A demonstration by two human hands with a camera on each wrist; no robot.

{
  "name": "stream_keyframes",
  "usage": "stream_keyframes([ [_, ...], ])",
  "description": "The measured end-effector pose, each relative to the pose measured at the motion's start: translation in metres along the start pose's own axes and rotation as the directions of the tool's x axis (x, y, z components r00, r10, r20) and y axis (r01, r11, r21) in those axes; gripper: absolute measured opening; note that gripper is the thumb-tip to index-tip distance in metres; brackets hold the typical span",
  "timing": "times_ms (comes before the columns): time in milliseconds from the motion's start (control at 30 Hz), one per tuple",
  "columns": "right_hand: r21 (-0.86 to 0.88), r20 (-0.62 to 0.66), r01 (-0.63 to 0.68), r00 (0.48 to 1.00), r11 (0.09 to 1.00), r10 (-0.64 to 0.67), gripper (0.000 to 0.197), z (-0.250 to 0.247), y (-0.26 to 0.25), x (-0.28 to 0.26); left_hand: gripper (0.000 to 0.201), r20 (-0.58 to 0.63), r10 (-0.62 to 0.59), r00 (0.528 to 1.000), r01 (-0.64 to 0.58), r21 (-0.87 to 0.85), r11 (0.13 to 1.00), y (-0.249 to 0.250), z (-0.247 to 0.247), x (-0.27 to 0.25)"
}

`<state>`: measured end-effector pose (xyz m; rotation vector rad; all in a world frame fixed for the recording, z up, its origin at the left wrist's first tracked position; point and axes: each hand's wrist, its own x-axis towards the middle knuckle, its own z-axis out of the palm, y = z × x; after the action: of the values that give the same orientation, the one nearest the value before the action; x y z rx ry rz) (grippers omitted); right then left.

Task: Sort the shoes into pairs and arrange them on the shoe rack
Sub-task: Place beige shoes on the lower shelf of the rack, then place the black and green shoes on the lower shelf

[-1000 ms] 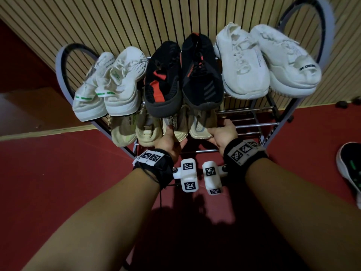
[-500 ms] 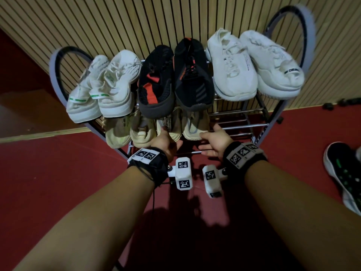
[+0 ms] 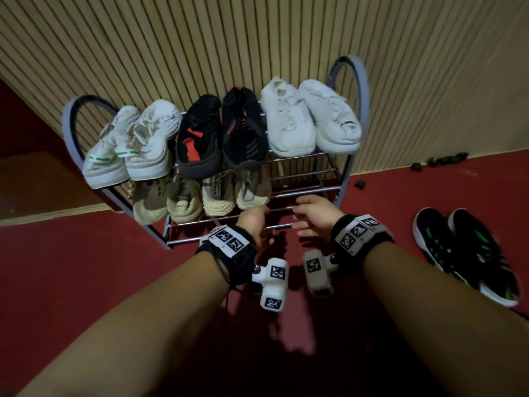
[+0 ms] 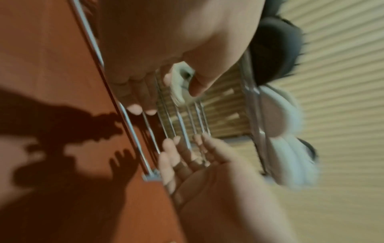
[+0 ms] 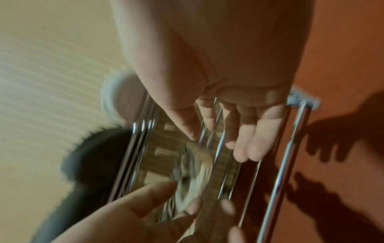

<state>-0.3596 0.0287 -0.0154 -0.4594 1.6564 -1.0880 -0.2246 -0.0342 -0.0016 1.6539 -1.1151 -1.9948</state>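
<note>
Standing against a wall of pale vertical wooden slats (image 3: pixel 200 47), the shoe rack (image 3: pixel 347 81) rests on a dark red floor (image 3: pixel 71 267), its arched grey side frames rising at about ten and one o'clock in the head view. On the top shelf sit three pairs, toes toward the camera: white shoes with green stripes (image 3: pixel 126 150) at ten o'clock, black shoes with red patches (image 3: pixel 220 136) at twelve, and plain white shoes (image 3: pixel 309 118) at one. On the shelf below lie four beige shoes (image 3: pixel 200 196) side by side, filling its left part; the bars (image 3: pixel 303 179) to their right are bare. Both hands hover just in front of that lower shelf, near its front rail. The left hand (image 3: pixel 253 222) has loosely bent fingers and holds nothing; the right hand (image 3: pixel 315 214) has its fingers spread and relaxed, also holding nothing. Both wrist views, though blurred, show open palms before the metal bars. Off at three o'clock a pair of black shoes with green marks (image 3: pixel 463 250) lies on the floor, well apart from the rack. A few small dark bits (image 3: pixel 440 161) lie along the foot of the wall at two o'clock.
</note>
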Motion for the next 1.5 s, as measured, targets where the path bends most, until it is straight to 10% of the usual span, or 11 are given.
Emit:
stream_keyframes([
  [333, 0.051, -0.272, -0.042, 0.961, 0.998, 0.054, 0.023, -0.174, 0.032, -0.069, 0.014, 0.190, -0.013, 0.982, -0.033, 0.237, 0.971, -0.042, 0.158, -0.037],
  [733, 0.214, -0.607, -0.160, 0.751, 0.964, 0.259, 0.019, -0.367, 0.168, -0.091, 0.029, 0.394, -0.220, 0.892, 0.005, 0.480, 0.877, -0.148, 0.315, -0.041],
  [867, 0.116, -0.648, -0.237, 0.718, 0.965, 0.254, 0.027, -0.391, 0.193, -0.095, 0.015, 0.419, -0.276, 0.865, 0.031, 0.505, 0.863, -0.178, 0.348, -0.022],
  [967, 0.121, -0.625, -0.288, 0.722, 0.950, 0.298, 0.012, -0.405, 0.207, -0.092, 0.054, 0.399, -0.311, 0.863, 0.047, 0.549, 0.835, -0.230, 0.365, 0.044],
  [1133, 0.089, -0.606, -0.317, 0.736, 0.944, 0.304, 0.039, -0.413, 0.221, -0.081, 0.006, 0.399, -0.260, 0.879, -0.021, 0.577, 0.816, -0.203, 0.375, -0.011],
  [1500, 0.215, -0.585, -0.244, 0.744, 0.946, 0.325, 0.035, -0.409, 0.240, -0.067, 0.031, 0.447, -0.312, 0.838, -0.012, 0.587, 0.810, -0.215, 0.387, 0.013],
])
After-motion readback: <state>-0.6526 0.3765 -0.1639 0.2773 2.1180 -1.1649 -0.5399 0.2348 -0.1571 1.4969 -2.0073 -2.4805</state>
